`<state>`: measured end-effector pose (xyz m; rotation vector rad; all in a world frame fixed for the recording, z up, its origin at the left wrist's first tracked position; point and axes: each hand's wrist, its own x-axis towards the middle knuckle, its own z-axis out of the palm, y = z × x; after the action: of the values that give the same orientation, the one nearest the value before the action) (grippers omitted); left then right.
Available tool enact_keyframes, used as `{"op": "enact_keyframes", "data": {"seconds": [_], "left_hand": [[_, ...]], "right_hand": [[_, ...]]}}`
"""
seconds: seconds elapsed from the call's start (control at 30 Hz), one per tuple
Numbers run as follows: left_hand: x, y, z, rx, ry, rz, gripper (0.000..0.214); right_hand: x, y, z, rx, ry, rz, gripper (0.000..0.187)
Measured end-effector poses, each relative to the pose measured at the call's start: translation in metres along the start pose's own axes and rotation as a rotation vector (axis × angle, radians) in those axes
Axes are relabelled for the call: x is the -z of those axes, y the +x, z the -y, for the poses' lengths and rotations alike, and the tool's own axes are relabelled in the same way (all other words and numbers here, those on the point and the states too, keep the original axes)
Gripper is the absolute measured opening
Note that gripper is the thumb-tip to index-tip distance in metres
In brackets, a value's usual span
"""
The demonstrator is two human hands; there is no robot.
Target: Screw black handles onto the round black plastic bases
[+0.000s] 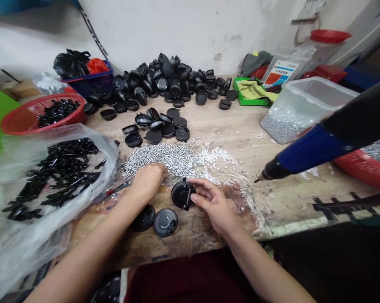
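Note:
My right hand (pixel 213 204) grips a round black plastic part (pixel 180 194) between thumb and fingers, tilted up off the bench. A slim silver screw (pixel 189 194) shows along its face, near my thumb. My left hand (pixel 150 179) reaches into the near edge of a heap of silver screws (pixel 152 155) and small metal pieces. Its fingers are bent together, and their tips are hidden, so what they pinch cannot be made out. Nearer me, another round black part (pixel 165 222) with a white curved mark lies flat, beside one (pixel 144 219) partly covered by my left forearm.
A blue electric screwdriver (pixel 303 151) juts in from the right. Small white pieces (pixel 213 155) lie beside the screws. Many black round parts (pixel 164 80) are piled against the wall. A plastic bag (pixel 108 147) of black pieces and a red basket (pixel 11 115) stand left; a clear bin (pixel 319 94) stands right.

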<state>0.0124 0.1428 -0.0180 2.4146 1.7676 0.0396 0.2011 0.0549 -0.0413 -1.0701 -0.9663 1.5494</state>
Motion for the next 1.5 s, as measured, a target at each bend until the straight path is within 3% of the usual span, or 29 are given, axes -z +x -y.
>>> {"op": "enact_keyframes", "data": {"seconds": [0.13, 0.27, 0.37, 0.53, 0.93, 1.27, 1.5], "left_hand": [[0.013, -0.023, -0.011, -0.024, -0.122, -0.125, 0.017], [0.021, -0.061, -0.037, -0.168, -0.506, -0.477, 0.008], [0.016, -0.078, -0.051, -0.297, -0.517, -0.620, 0.005], [0.006, -0.083, -0.052, -0.356, -0.489, -0.749, 0.012], [0.009, -0.092, -0.054, -0.335, -0.580, -0.815, 0.019], [0.016, -0.096, -0.053, -0.446, -0.535, -0.766, 0.022], [0.011, -0.103, -0.055, -0.353, -0.488, -0.731, 0.023]], "right_hand": [[0.001, -0.003, 0.002, 0.046, 0.010, 0.012, 0.033], [0.001, -0.007, 0.005, 0.131, -0.041, 0.030, 0.033], [-0.002, -0.009, 0.011, 0.193, -0.066, 0.057, 0.034], [-0.006, -0.015, 0.024, 0.234, -0.152, 0.070, 0.037], [-0.006, -0.021, 0.044, 0.310, -0.326, 0.177, 0.040], [-0.002, -0.017, 0.051, 0.268, -0.389, 0.248, 0.040], [-0.005, -0.015, 0.033, 0.163, -0.199, 0.163, 0.037]]}}
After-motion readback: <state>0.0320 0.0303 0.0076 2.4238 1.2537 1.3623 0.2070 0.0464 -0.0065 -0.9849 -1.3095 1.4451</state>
